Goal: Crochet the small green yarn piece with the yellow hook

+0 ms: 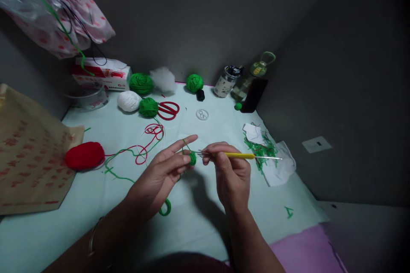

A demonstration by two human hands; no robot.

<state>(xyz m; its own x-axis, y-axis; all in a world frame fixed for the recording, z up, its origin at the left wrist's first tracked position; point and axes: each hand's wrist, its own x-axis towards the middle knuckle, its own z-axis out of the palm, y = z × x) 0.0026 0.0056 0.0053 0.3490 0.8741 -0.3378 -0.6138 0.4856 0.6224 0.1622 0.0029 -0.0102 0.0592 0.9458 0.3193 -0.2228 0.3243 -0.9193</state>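
Observation:
My left hand [166, 166] pinches a small green crochet piece [192, 158] between thumb and fingers. A strand of green yarn runs over its raised index finger. In my right hand [232, 175] is a crochet hook [240, 155] with a yellow handle, held between thumb and fingers. Its metal tip points left and meets the green piece; whether it passes through a loop is too small to tell. Below my left hand lies a green crocheted ring [165, 207]. Loose green and red yarn [141, 153] trails across the table to the left.
Red yarn [85, 156] lies beside a paper bag [35, 149]. Green yarn balls [148, 107], white yarn [128, 101] and red-handled scissors [168, 111] lie behind my hands. A pen cup [224, 83], bottle [253, 79] and phone [254, 96] stand back right, near green yarn scraps [262, 151].

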